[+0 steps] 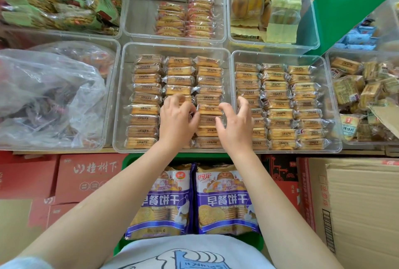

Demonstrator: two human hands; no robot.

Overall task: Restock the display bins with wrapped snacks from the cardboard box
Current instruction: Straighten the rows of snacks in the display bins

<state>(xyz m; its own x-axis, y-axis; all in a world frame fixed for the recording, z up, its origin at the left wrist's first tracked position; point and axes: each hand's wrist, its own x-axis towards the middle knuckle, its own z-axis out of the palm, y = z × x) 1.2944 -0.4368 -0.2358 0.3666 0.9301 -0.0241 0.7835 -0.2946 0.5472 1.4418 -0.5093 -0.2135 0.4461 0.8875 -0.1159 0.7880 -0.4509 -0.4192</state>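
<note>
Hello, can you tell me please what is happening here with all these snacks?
A person is stocking clear display bins with small wrapped biscuit packs. Both hands are over the middle bin, which holds three neat columns. The left hand and the right hand have curled fingers at the packs of the right column; whether they actually grip one cannot be told. The neighbouring bin is also full. Two purple biscuit bags lie below.
</note>
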